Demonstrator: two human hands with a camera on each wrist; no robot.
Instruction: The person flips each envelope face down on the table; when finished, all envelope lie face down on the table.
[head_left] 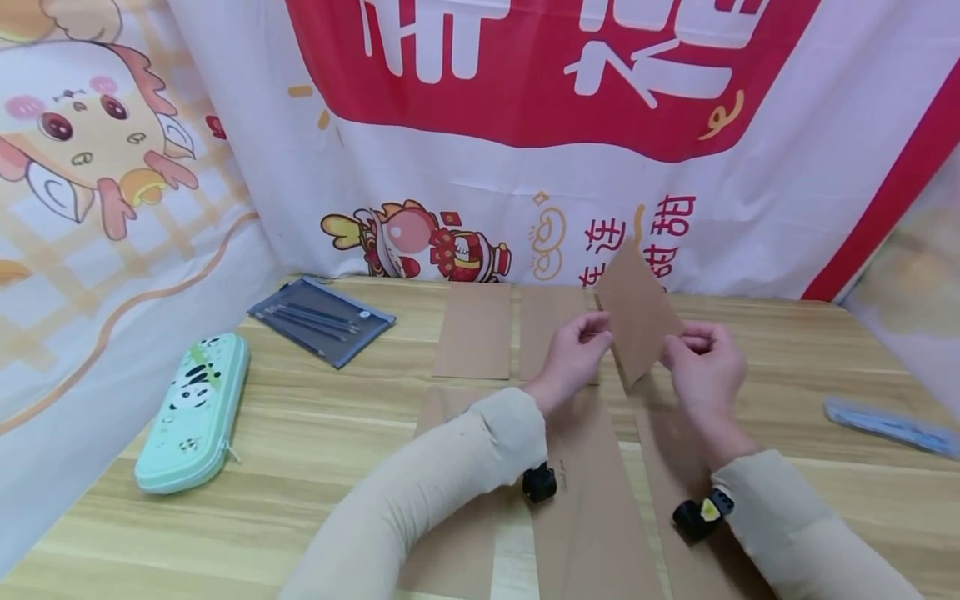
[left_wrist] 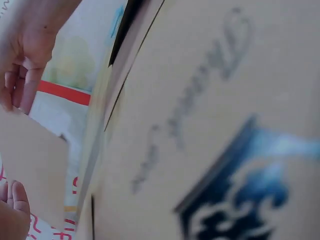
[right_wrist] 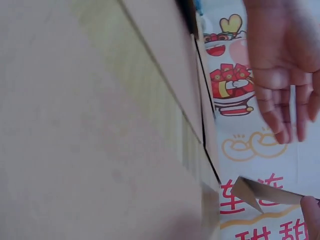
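My right hand (head_left: 705, 371) pinches a brown kraft card (head_left: 637, 321) by its right corner. The card is raised above the table and tilted, with a bent-looking flap in the right wrist view. Left of it, my left hand (head_left: 573, 354) has loosely bent fingers near the card's left edge. A gap shows between these left fingers (right_wrist: 280, 120) and the card (right_wrist: 275, 194) in the right wrist view. Below my wrists lies a brown sheet (head_left: 592, 517) with dark script; the left wrist view shows a blue-and-black design on a sheet (left_wrist: 150, 100).
More brown sheets (head_left: 474, 333) lie in rows on the wooden table (head_left: 300, 450). At left are a mint panda pencil case (head_left: 193, 408) and a dark see-through zip pouch (head_left: 322, 321) with pencils. A blue item in clear wrapping (head_left: 888, 425) lies right. Printed cloth (head_left: 450, 158) hangs behind.
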